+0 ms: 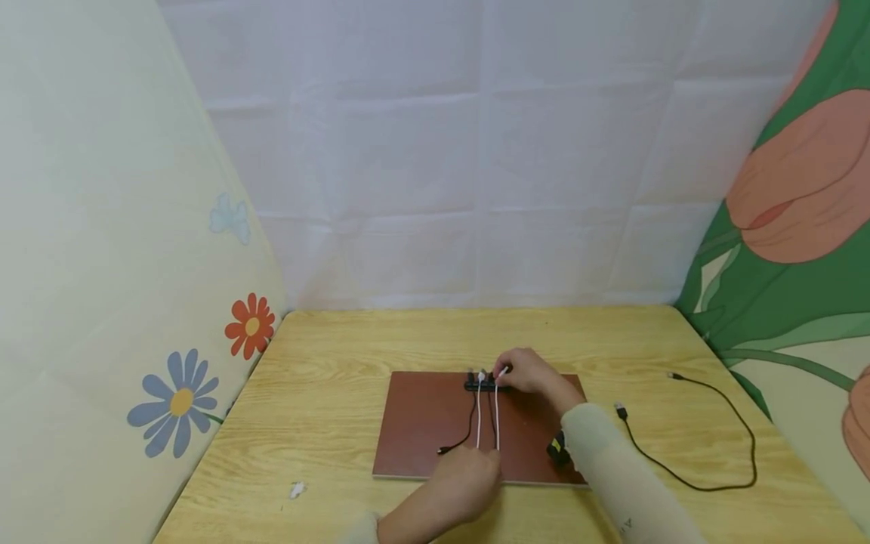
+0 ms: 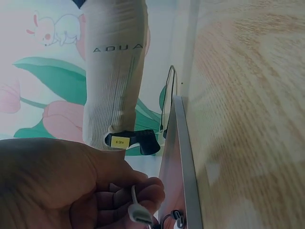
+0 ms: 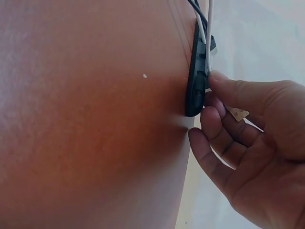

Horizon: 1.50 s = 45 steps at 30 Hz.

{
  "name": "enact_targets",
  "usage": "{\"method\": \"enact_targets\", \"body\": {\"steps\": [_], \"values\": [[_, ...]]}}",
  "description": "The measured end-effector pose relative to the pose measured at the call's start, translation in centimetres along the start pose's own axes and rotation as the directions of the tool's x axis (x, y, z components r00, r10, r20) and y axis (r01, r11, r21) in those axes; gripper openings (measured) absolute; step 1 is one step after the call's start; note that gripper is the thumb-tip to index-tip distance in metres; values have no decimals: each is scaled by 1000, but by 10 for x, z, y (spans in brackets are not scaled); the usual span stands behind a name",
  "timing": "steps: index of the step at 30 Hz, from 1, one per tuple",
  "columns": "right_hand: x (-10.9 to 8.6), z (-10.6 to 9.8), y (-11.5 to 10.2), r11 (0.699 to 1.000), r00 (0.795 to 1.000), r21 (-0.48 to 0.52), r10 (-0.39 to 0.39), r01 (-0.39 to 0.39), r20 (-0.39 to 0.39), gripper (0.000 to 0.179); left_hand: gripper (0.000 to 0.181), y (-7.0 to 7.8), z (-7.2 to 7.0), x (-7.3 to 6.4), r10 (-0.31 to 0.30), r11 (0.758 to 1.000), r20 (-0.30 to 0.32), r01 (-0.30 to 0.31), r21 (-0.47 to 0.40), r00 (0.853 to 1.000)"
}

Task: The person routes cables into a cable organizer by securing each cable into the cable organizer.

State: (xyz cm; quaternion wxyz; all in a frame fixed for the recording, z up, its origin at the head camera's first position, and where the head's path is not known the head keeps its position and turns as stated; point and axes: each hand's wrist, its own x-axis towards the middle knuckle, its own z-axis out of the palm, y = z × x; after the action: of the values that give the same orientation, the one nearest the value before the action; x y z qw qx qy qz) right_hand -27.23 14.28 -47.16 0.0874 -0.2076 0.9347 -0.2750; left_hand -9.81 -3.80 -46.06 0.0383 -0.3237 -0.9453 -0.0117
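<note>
A black cable organizer (image 1: 479, 387) lies along the far edge of a brown board (image 1: 418, 419), with black and white cables running through its slots. My right hand (image 1: 529, 372) is at its right end, pinching a white cable (image 3: 209, 43) between thumb and finger close to the slots. Nearer the front edge of the board, my left hand (image 1: 465, 482) grips the lower part of white cable. A white plug (image 2: 139, 213) sticks out past its curled fingers in the left wrist view. To the left of that hand, a black cable plug (image 1: 445, 449) rests on the board.
A separate black USB cable (image 1: 707, 488) curves over the wood-grain table (image 1: 326, 393) to the right of the board. A black device with a yellow label (image 2: 120, 141) is strapped at the right wrist. Fabric with printed flowers (image 1: 180, 400) hangs at the sides.
</note>
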Motion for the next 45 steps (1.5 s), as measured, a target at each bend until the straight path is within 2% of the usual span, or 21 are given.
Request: {"method": "enact_targets", "body": {"steps": [9,13,17,19,25,30,37,45], "values": [[2,3,-2,997,998,-19,70,-70,10,7,22,5,7,0,20,995,-28,-17,93,999],[4,3,-6,995,995,-29,97,-96,26,8,19,7,9,1,0,999,16,-1,42,1000],[7,1,-11,992,991,-40,121,-119,59,8,14,11,12,1,-8,1000,56,7,30,998],[9,0,-12,990,988,-49,138,-135,74,8,13,13,16,2,10,997,44,-13,76,999],[16,-3,-13,981,976,-86,184,-174,115,8,8,17,23,3,75,982,67,-85,171,995],[21,-4,-16,975,967,-107,210,-196,143,7,7,22,23,4,49,989,121,-65,130,991],[24,-6,-12,973,960,-113,219,-202,173,6,12,23,28,3,73,984,87,-86,156,993],[23,-10,-6,962,935,-18,269,-272,230,6,10,20,24,4,108,988,140,-122,95,984]]}}
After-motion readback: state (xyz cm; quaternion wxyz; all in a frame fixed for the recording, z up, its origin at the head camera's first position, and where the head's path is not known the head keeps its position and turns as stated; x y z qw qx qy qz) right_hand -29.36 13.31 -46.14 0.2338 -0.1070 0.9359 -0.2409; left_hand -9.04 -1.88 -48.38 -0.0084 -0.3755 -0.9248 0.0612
